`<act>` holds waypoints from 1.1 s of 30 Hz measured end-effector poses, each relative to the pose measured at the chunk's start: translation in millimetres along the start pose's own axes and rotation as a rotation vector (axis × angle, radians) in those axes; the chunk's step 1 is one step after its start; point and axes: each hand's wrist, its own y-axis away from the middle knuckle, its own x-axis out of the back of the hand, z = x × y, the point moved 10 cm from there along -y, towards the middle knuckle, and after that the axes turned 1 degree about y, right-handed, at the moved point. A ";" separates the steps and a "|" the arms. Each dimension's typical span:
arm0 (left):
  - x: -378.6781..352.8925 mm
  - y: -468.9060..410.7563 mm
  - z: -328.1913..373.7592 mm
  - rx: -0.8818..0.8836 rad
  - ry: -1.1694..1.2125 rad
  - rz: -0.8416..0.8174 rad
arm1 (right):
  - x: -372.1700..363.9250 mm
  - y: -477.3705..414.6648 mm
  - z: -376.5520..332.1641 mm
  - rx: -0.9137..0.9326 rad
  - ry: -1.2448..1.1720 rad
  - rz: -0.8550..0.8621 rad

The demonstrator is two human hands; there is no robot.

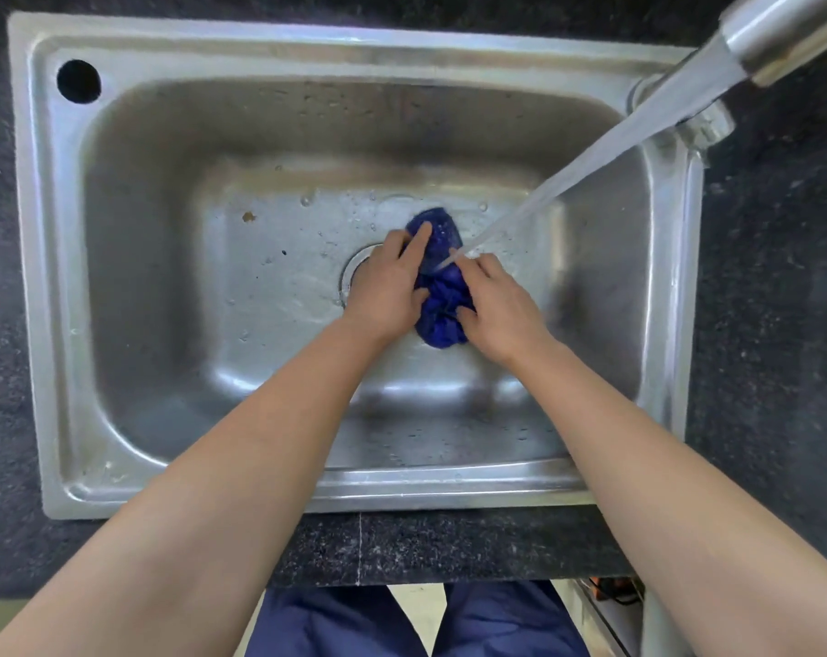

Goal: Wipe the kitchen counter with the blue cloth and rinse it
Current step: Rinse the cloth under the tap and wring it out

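Two legs in dark blue trousers (335, 623) stand nearest, over a pale floor (421, 614), right against the front edge of a dark speckled stone counter (449, 542). That counter wraps all round a stainless steel sink (41, 277), whose basin is wet and beaded with drops. Both bare forearms reach over the near rim to the middle of the basin. There the left hand (388, 286) and right hand (501, 305) hold the bunched blue cloth (442, 305) between them, fingers of each curled round it, the left forefinger lying along its far end. The cloth sits just right of the drain (354, 267), which the left hand partly hides. A stream of water (592, 158) slants down from the far right and strikes the cloth at the right fingertips. A small rust-brown spot (249, 216) marks the basin floor to the left. Farthest off, a round hole (78, 81) pierces the far left rim, and the metal tap (781, 35) juts in at the far right corner.
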 end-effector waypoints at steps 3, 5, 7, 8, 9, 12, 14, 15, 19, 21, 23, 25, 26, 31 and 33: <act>-0.6 -4.1 6.5 0.010 -0.106 0.059 | 2.5 -4.6 -4.4 -0.035 0.025 0.046; 1.6 -0.4 6.9 0.041 -0.133 0.075 | 5.2 -4.7 -5.0 -0.070 0.024 0.020; 6.3 6.9 1.1 0.095 -0.116 0.047 | 16.8 0.0 -3.2 -0.113 0.030 0.014; 12.6 12.6 -4.3 0.141 -0.092 0.056 | 25.6 4.3 -2.9 -0.119 0.037 0.037; 23.2 19.9 -9.0 0.188 -0.052 0.086 | 35.3 9.8 -3.0 -0.120 0.032 0.072; 64.5 43.6 -13.0 0.258 0.132 0.295 | 62.2 32.7 -2.9 -0.094 -0.132 0.229; 84.5 56.7 -2.6 0.160 0.175 0.450 | 67.1 43.3 -0.7 -0.051 -0.158 0.279; 86.3 61.6 1.8 0.109 0.175 0.486 | 64.3 45.1 0.7 -0.037 -0.099 0.270; 40.5 62.9 2.5 0.077 0.131 0.321 | 32.4 38.4 2.6 -0.040 0.008 0.125; 19.6 55.0 -2.2 0.103 0.107 0.218 | 17.0 27.0 -4.9 0.001 0.008 0.073; -0.7 42.9 -10.5 0.149 0.079 0.102 | 4.2 12.2 -10.6 0.029 0.069 0.026; -10.2 34.1 -11.8 0.170 0.054 0.066 | -0.9 -0.9 -13.5 0.036 0.053 0.042; -9.7 30.5 -10.1 0.166 0.061 0.090 | -2.6 -5.3 -14.6 0.041 0.033 0.058; -3.6 9.1 -16.0 0.182 0.221 0.072 | -4.6 -16.9 -17.7 -0.039 0.004 0.052; 1.9 7.6 -13.9 0.155 0.218 0.044 | 0.6 -15.8 -16.5 -0.066 -0.053 0.040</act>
